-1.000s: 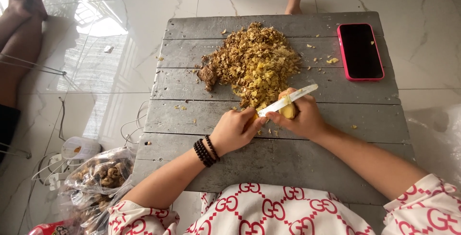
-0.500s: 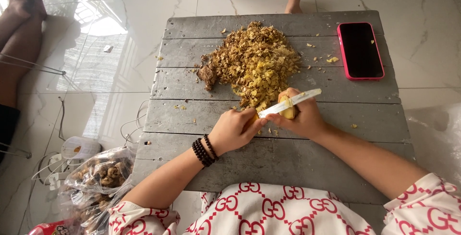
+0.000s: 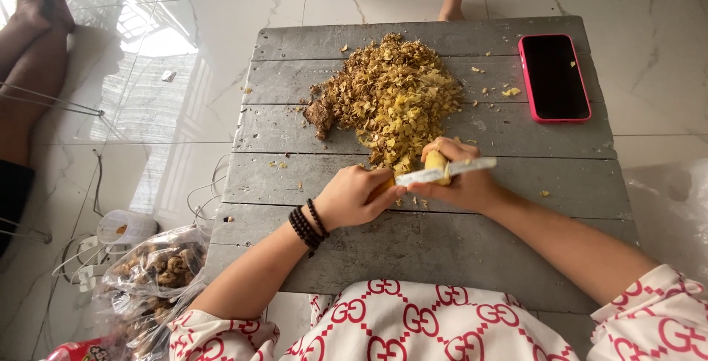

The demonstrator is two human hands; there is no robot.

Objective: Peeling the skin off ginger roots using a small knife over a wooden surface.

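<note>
One grey plank table (image 3: 324,247) is covered by a heap of peelings (image 3: 391,99). Beside it, a yellow root piece (image 3: 436,163), possibly ginger, is gripped by the right hand (image 3: 461,184); a knife (image 3: 442,172) is clasped by the left hand (image 3: 354,197).

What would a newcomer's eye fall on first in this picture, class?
First, the big heap of yellow-brown peelings in the middle of the grey wooden table. Just below it, the left hand holds a knife against a yellow root in the right hand. A red phone lies top right.
</note>
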